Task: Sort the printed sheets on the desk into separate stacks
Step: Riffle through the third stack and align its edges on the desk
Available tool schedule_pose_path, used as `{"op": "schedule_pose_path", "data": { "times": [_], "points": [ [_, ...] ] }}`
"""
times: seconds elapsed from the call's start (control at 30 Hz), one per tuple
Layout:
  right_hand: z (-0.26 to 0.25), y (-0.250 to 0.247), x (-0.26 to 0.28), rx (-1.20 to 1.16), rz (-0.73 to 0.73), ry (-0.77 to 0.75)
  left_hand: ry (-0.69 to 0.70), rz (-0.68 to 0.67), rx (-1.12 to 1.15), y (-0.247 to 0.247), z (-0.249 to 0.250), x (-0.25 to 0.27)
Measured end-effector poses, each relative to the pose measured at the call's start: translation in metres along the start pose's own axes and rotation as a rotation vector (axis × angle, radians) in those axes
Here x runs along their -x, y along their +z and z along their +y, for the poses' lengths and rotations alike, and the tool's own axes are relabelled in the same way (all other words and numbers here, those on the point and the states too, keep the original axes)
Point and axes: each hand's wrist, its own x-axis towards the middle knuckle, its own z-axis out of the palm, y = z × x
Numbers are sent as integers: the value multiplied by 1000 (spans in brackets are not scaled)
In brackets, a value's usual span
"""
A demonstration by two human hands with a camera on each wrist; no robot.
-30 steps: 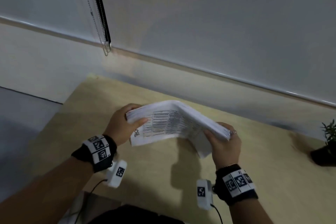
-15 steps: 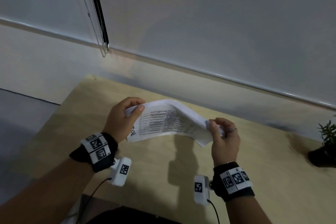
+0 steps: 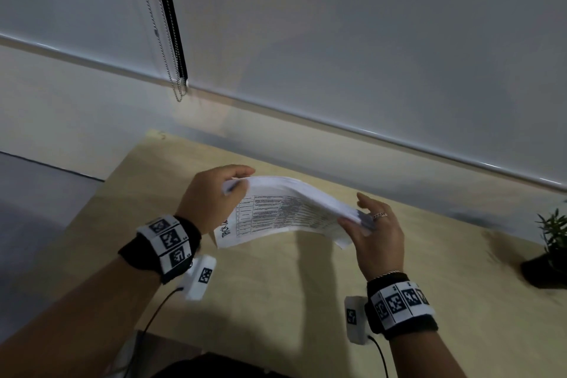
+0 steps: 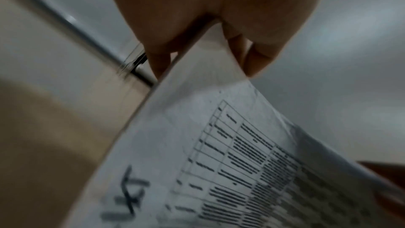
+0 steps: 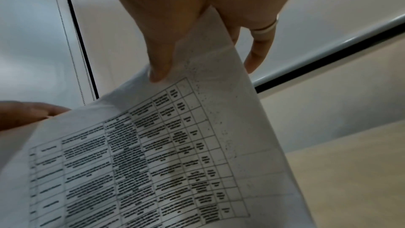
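A bundle of white printed sheets [image 3: 282, 212] with a table and a handwritten heading arches in the air above the wooden desk [image 3: 276, 285]. My left hand [image 3: 211, 199] pinches its left end between thumb and fingers. My right hand [image 3: 368, 224] grips the right end, thumb under and fingers over the fanned page edges. The left wrist view shows the sheets [image 4: 219, 153] clamped between the fingers [image 4: 160, 61] from below. In the right wrist view the thumb presses on the printed table [image 5: 153, 153], and the left hand [image 5: 28, 113] shows at the far edge.
A small potted plant [image 3: 552, 252] stands at the desk's right side. The desk ends at the left at a grey floor. A wall and roller blinds with a bead chain [image 3: 175, 83] rise behind. Cables hang from both wrist cameras.
The sheets have flattened from a sharp fold into a shallower arch. My right hand has shifted its grip on the right edge, its fingers now more spread; the left hand keeps its pinch.
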Motion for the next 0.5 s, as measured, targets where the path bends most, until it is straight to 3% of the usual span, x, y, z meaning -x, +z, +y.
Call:
{"op": "schedule_pose_path", "data": {
  "times": [0.07, 0.13, 0.23, 0.4, 0.5],
  "points": [
    [-1, -1, -4, 134, -21, -40, 142, -114, -297, -3, 0, -1],
    [-5, -6, -8, 223, -31, -58, 198, -146, -488, -6, 6, -4],
    [-13, -19, -11, 293, -42, -49, 274, -106, -589, -14, 17, -6],
    [-21, -21, -5, 453, -222, -3, 235, -353, -810, -2, 23, 0],
    [-21, -23, -4, 448, -207, -24, 249, -345, -826, 2, 24, -1]
  ]
}}
